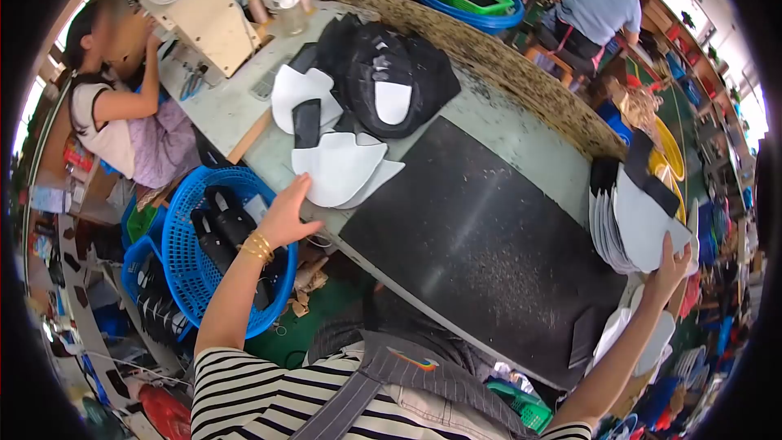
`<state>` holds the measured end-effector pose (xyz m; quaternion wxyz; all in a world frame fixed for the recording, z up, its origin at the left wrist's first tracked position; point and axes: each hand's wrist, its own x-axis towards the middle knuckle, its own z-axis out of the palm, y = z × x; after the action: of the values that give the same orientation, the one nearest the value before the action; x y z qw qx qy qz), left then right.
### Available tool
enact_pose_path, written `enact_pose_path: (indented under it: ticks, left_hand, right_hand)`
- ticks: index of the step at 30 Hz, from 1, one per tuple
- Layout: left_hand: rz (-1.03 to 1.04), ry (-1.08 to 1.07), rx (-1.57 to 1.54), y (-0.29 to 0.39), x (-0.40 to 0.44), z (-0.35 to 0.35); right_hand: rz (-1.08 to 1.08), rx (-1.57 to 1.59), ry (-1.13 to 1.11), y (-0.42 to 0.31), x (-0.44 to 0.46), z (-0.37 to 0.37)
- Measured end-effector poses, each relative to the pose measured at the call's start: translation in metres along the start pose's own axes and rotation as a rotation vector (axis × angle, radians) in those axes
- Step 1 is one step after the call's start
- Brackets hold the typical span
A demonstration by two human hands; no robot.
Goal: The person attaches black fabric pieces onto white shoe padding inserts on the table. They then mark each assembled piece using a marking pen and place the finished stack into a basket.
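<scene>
My left hand (281, 216) has its fingers spread at the table's near edge, beside a white cut piece with a scalloped edge (334, 167). More white pieces (301, 94) and a black strip (307, 122) lie just behind it. At the far right, my right hand (669, 267) has its fingers on the lower corner of a white piece (643, 216), at a fanned stack with black ends. A black mat (464, 236) lies between my hands. Behind it sits a black bundle (354, 57) with a white patch (393, 103).
Blue baskets (183, 269) with black items stand left below the table (505, 126). A machine (195, 8) and a glass jar (291, 16) are at the back left. One person (114, 114) sits at left, another (599, 8) at the back right. A blue basin (489, 20) stands behind.
</scene>
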<state>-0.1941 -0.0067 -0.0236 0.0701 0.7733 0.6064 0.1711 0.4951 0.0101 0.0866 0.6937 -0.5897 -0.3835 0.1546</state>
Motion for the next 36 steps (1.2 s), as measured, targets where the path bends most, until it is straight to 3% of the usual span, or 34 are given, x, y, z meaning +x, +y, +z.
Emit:
enact_pose_path:
  ticks: [3, 4, 5, 6, 9, 11, 13, 14, 15, 16, 17, 19, 21, 22, 25, 26, 29, 30, 34, 36]
  left_hand:
    - [0.047, 0.037, 0.086, -0.002, 0.007, 0.008]
    - [0.073, 0.025, 0.151, -0.003, 0.010, 0.007]
    - [0.101, 0.008, 0.211, -0.003, 0.014, 0.008]
    - [0.228, 0.144, 0.226, -0.007, 0.017, 0.006]
    - [0.060, 0.277, 0.169, 0.008, 0.022, -0.010]
    - [0.182, 0.570, 0.091, 0.045, 0.045, -0.019]
    - [0.341, 0.698, 0.064, 0.105, 0.064, -0.026]
    - [0.418, 0.662, 0.039, 0.141, 0.067, -0.024]
    - [0.495, 0.638, 0.010, 0.177, 0.067, -0.019]
    - [0.608, 0.519, 0.029, 0.209, 0.065, -0.012]
    - [0.779, 0.471, -0.026, 0.239, 0.065, 0.004]
    - [0.990, 0.180, -0.096, 0.285, 0.044, 0.039]
    - [1.084, -0.015, -0.235, 0.311, 0.023, 0.075]
    - [1.001, -0.028, -0.379, 0.321, 0.016, 0.077]
    - [0.913, -0.070, -0.636, 0.316, 0.008, 0.065]
    - [0.897, -0.088, -0.695, 0.307, 0.005, 0.056]
    - [0.729, -0.184, -0.621, 0.270, -0.010, 0.033]
    - [0.648, -0.302, -0.612, 0.255, -0.019, 0.027]
    - [0.349, -1.098, -0.164, 0.208, -0.023, -0.002]
    - [0.068, -0.833, -0.833, 0.219, -0.020, -0.008]
  right_hand:
    - [-0.021, -0.560, -0.125, 0.085, 0.048, -0.074]
    - [-0.119, -0.967, 0.088, 0.065, 0.016, -0.062]
    - [-0.203, -0.879, 0.126, 0.054, -0.009, -0.063]
    - [-0.282, -0.795, 0.169, 0.045, -0.038, -0.073]
    - [-0.210, -0.900, 0.124, 0.018, -0.136, -0.088]
    - [-0.064, -1.029, 0.080, 0.013, -0.185, -0.113]
    - [-0.113, -1.083, 0.058, -0.001, -0.211, -0.104]
    - [-0.092, -1.189, 0.041, -0.009, -0.216, -0.094]
    - [0.132, -1.152, 0.012, -0.023, -0.218, -0.074]
    - [0.002, -1.261, -0.165, -0.013, -0.219, -0.076]
    - [-0.004, -1.163, -0.194, -0.005, -0.222, -0.073]
    - [-0.054, -1.107, -0.172, 0.012, -0.223, -0.069]
    - [-0.088, -1.121, -0.184, 0.017, -0.222, -0.072]
    - [-0.178, -1.107, -0.167, 0.020, -0.224, -0.073]
    - [0.041, -0.822, -0.060, 0.011, -0.227, -0.077]
    - [-0.001, -0.761, 0.017, 0.003, -0.228, -0.074]
    - [0.033, -0.549, -0.007, -0.032, -0.237, -0.047]
    - [-0.013, -0.528, -0.081, -0.041, -0.241, -0.034]
    - [-0.177, -0.491, -0.416, -0.060, -0.251, 0.007]
    - [-0.229, -0.429, -0.645, -0.065, -0.257, 0.034]
